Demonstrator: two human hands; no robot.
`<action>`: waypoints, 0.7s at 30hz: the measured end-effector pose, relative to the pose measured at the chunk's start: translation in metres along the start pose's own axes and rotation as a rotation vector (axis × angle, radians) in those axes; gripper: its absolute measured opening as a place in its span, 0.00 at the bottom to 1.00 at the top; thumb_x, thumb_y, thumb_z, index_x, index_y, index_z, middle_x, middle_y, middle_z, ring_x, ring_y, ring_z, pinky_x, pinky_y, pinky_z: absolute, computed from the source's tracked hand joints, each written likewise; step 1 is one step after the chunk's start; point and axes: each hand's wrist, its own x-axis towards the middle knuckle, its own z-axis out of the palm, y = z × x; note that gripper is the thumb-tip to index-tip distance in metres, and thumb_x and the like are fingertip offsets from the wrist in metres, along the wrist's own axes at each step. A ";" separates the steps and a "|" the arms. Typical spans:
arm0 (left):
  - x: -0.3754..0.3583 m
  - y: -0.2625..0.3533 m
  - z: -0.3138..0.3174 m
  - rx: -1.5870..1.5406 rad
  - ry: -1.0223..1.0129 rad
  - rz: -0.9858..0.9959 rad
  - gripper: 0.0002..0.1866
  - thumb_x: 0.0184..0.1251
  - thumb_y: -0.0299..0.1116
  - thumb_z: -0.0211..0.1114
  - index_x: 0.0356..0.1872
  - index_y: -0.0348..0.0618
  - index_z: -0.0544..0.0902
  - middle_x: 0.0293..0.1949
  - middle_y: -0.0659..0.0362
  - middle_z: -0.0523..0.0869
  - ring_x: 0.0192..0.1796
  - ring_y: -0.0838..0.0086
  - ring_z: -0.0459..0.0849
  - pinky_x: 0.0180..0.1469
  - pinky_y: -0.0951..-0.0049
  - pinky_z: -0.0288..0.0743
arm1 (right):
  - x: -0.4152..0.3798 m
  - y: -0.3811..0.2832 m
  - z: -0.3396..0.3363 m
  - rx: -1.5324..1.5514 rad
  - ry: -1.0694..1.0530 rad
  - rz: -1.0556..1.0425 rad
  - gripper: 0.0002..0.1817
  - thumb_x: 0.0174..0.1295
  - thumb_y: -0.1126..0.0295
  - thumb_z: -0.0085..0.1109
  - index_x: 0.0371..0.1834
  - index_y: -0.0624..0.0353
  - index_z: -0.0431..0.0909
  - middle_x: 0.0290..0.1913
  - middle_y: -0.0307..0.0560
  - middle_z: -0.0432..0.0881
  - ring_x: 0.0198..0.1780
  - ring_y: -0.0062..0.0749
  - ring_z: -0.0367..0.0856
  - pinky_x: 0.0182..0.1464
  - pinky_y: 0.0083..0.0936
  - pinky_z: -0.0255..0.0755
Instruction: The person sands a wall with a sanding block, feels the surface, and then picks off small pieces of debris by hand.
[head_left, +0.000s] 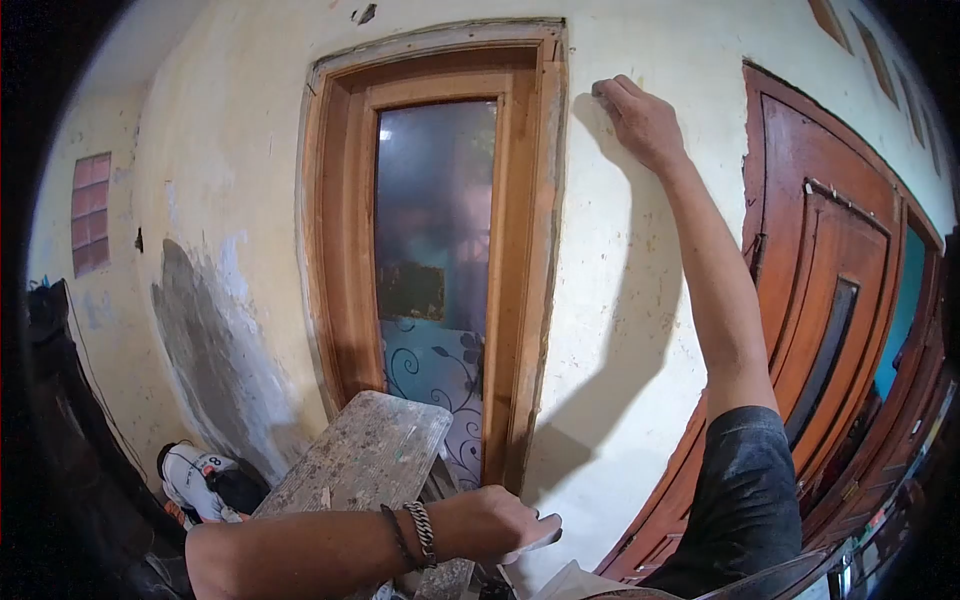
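Observation:
My right hand is raised against the cream wall, to the right of a wooden door frame. Its fingers pinch a small dark grey piece right at the wall surface. Low in front of me, my left hand is closed, with a pale grey edge showing at its fingertips; what it holds I cannot make out. A chain bracelet and a dark cord circle that wrist. Behind the left forearm stands a paint-spattered wooden plank. Brown specks mark the wall below my right hand.
A glass door panel with floral decoration fills the frame. Reddish-brown wooden doors stand at the right. On the left wall is a bare grey patch, with a white and black bundle below it. Dark hanging cloth lines the left edge.

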 end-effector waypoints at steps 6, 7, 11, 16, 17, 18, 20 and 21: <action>0.001 0.001 -0.002 -0.021 0.092 0.030 0.16 0.63 0.30 0.63 0.52 0.40 0.77 0.22 0.59 0.79 0.23 0.69 0.85 0.23 0.69 0.78 | -0.005 0.004 0.000 0.095 0.074 -0.004 0.11 0.67 0.68 0.56 0.49 0.42 0.82 0.47 0.32 0.83 0.41 0.39 0.86 0.42 0.33 0.82; 0.001 0.001 -0.002 -0.021 0.089 0.030 0.16 0.63 0.30 0.63 0.52 0.40 0.77 0.22 0.59 0.79 0.23 0.69 0.85 0.23 0.69 0.78 | -0.006 0.003 -0.001 0.091 0.061 -0.011 0.11 0.64 0.69 0.58 0.48 0.42 0.83 0.46 0.31 0.83 0.40 0.37 0.86 0.41 0.33 0.82; 0.002 0.000 -0.001 -0.026 0.037 0.025 0.16 0.64 0.29 0.62 0.52 0.40 0.76 0.22 0.58 0.79 0.23 0.69 0.85 0.23 0.69 0.78 | -0.008 0.002 -0.004 0.103 0.096 -0.071 0.13 0.61 0.74 0.59 0.45 0.43 0.88 0.43 0.33 0.84 0.35 0.32 0.85 0.39 0.29 0.81; 0.002 0.000 -0.002 -0.042 0.014 0.019 0.17 0.64 0.29 0.62 0.54 0.41 0.75 0.23 0.58 0.79 0.23 0.68 0.85 0.23 0.69 0.78 | -0.010 0.001 -0.004 0.094 0.062 -0.076 0.09 0.59 0.70 0.62 0.41 0.43 0.87 0.44 0.29 0.84 0.38 0.32 0.86 0.40 0.31 0.82; 0.002 0.001 -0.004 -0.033 0.014 0.017 0.18 0.64 0.30 0.62 0.55 0.41 0.76 0.23 0.58 0.79 0.23 0.68 0.85 0.22 0.69 0.78 | -0.010 0.001 -0.005 0.096 0.055 -0.080 0.09 0.60 0.69 0.61 0.42 0.43 0.86 0.44 0.29 0.84 0.38 0.32 0.86 0.40 0.31 0.82; 0.003 0.001 -0.005 -0.024 0.014 0.016 0.18 0.64 0.30 0.62 0.55 0.41 0.76 0.23 0.58 0.79 0.23 0.68 0.85 0.22 0.69 0.77 | -0.010 0.001 -0.004 0.096 0.054 -0.081 0.09 0.60 0.69 0.61 0.42 0.43 0.86 0.44 0.29 0.84 0.38 0.32 0.86 0.40 0.31 0.82; 0.002 0.001 -0.004 -0.003 0.034 0.023 0.18 0.64 0.30 0.63 0.55 0.41 0.76 0.22 0.58 0.80 0.23 0.69 0.85 0.22 0.69 0.77 | -0.007 0.001 -0.002 0.121 0.098 -0.042 0.08 0.62 0.68 0.61 0.42 0.43 0.85 0.44 0.28 0.84 0.38 0.33 0.86 0.39 0.30 0.82; 0.002 0.001 -0.003 0.018 0.053 0.031 0.19 0.63 0.30 0.63 0.55 0.42 0.77 0.22 0.59 0.80 0.23 0.69 0.85 0.22 0.69 0.78 | -0.007 -0.001 -0.001 0.124 0.097 -0.043 0.08 0.62 0.68 0.61 0.42 0.43 0.85 0.44 0.28 0.84 0.38 0.33 0.86 0.39 0.30 0.82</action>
